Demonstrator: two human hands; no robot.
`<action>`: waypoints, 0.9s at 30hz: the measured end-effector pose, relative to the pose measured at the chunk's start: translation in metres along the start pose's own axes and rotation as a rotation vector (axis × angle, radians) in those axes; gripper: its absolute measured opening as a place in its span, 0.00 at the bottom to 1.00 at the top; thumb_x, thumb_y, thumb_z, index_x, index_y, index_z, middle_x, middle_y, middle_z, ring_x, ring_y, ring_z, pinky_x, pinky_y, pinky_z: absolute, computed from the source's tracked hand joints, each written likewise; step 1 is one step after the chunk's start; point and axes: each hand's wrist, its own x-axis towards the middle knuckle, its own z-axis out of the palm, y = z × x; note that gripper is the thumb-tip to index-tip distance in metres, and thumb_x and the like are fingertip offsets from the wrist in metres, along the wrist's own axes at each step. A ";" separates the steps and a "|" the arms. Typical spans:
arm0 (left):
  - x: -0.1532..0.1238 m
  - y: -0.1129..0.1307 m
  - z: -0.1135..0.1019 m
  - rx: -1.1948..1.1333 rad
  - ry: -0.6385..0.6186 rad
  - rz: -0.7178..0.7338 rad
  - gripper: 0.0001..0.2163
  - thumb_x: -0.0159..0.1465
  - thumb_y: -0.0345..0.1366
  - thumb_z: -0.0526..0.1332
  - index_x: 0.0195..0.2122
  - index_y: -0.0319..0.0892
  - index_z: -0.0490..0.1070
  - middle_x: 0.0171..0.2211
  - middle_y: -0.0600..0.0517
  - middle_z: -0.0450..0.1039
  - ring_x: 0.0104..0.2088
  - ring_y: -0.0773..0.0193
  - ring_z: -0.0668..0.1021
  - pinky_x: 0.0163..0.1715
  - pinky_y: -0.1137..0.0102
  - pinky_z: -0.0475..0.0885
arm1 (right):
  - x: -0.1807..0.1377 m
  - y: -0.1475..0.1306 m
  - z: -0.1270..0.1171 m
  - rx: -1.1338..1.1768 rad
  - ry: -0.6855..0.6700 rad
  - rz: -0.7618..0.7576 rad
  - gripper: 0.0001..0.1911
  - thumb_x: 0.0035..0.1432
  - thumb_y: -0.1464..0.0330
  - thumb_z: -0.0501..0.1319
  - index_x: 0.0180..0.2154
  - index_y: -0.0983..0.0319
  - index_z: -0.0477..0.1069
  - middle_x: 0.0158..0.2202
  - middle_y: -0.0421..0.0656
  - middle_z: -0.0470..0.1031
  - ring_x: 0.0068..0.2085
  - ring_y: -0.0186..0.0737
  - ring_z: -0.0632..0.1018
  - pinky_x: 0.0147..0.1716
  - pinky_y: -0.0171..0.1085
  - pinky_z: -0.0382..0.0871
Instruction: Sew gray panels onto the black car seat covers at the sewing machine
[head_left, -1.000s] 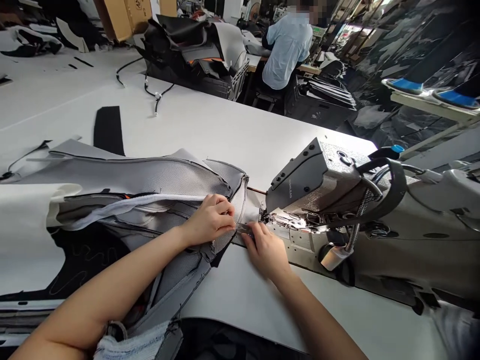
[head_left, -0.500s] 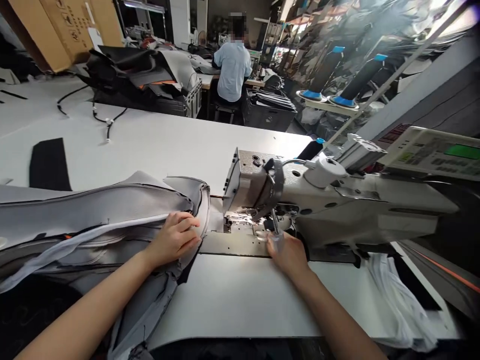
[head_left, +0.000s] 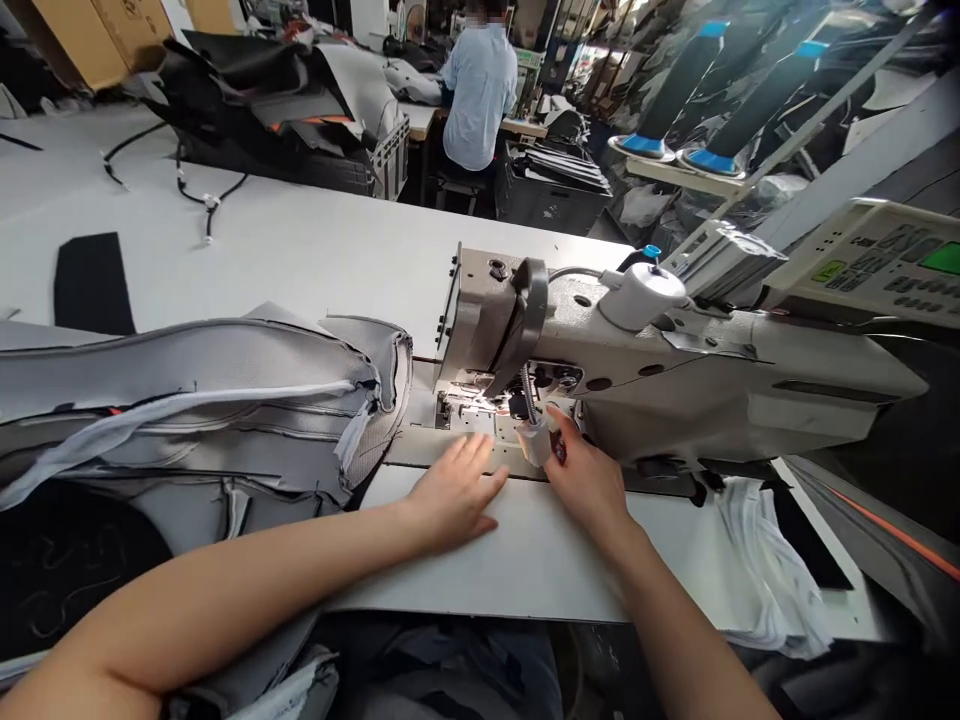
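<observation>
Workshop light is falling across a long white table [head_left: 300, 260], and the inspection is proceeding outward from its near edge. The left hand [head_left: 457, 490] has released the stitched gray fabric panel [head_left: 202, 370] that it was pressing a moment ago. It is now lying flat and open on the tabletop, fingers spread, just in front of the metal machine plate [head_left: 465, 450]. The panel is resting on the table to the left, its end near the plate and apart from the hand, with a loose white strip [head_left: 187, 425] lying along it.

The right hand [head_left: 589, 470] is reaching up beside the small lamp head [head_left: 534, 440], beneath the arm of the sewing machine [head_left: 645, 380]. Its fingers are curling toward the lamp, and a small dark red object [head_left: 559, 450] is showing there, too small to identify. Whether the hand is grasping anything cannot be determined. Glare and the lamp are partly hiding the needle area. Farther off, a seated co-worker in a pale blue shirt [head_left: 480, 90] is working beyond a heap of dark material [head_left: 262, 90].
</observation>
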 end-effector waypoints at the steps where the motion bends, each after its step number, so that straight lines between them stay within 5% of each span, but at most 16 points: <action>1: 0.005 -0.001 0.008 -0.024 0.016 -0.067 0.30 0.60 0.51 0.59 0.58 0.36 0.61 0.63 0.31 0.52 0.63 0.40 0.58 0.59 0.49 0.55 | -0.006 0.004 0.003 -0.046 0.014 -0.017 0.23 0.60 0.68 0.53 0.57 0.56 0.62 0.38 0.42 0.78 0.36 0.43 0.78 0.27 0.34 0.59; 5: 0.012 -0.005 0.024 -0.132 0.043 -0.177 0.32 0.61 0.51 0.57 0.61 0.36 0.59 0.65 0.30 0.47 0.64 0.36 0.52 0.60 0.46 0.50 | -0.007 0.002 0.015 -0.212 -0.025 -0.157 0.20 0.58 0.74 0.52 0.50 0.57 0.70 0.37 0.45 0.77 0.38 0.43 0.77 0.31 0.34 0.61; 10: 0.008 -0.004 0.023 -0.164 0.071 -0.195 0.30 0.61 0.49 0.58 0.60 0.34 0.60 0.63 0.28 0.49 0.64 0.34 0.52 0.60 0.45 0.50 | 0.020 -0.020 0.023 -0.256 -0.053 -0.197 0.18 0.61 0.70 0.52 0.52 0.61 0.69 0.39 0.49 0.77 0.38 0.43 0.77 0.34 0.34 0.62; 17: 0.010 -0.007 0.024 -0.192 0.079 -0.182 0.31 0.61 0.50 0.58 0.59 0.33 0.60 0.63 0.27 0.50 0.63 0.34 0.53 0.60 0.46 0.52 | 0.033 -0.019 0.021 -0.267 -0.094 -0.212 0.13 0.61 0.67 0.54 0.44 0.59 0.74 0.31 0.45 0.78 0.34 0.42 0.78 0.31 0.34 0.62; 22: 0.014 -0.007 0.022 -0.217 0.047 -0.122 0.31 0.61 0.47 0.59 0.60 0.32 0.58 0.63 0.26 0.48 0.64 0.33 0.52 0.60 0.44 0.53 | 0.037 -0.020 0.017 -0.236 -0.108 -0.230 0.11 0.61 0.68 0.55 0.38 0.59 0.76 0.35 0.45 0.79 0.36 0.41 0.78 0.34 0.34 0.63; 27: 0.024 -0.013 0.018 -0.227 0.028 -0.027 0.30 0.61 0.44 0.58 0.61 0.31 0.56 0.62 0.28 0.51 0.63 0.36 0.54 0.60 0.45 0.52 | 0.029 -0.021 0.017 -0.192 -0.038 -0.218 0.12 0.62 0.69 0.53 0.43 0.59 0.73 0.35 0.44 0.78 0.37 0.39 0.77 0.34 0.32 0.63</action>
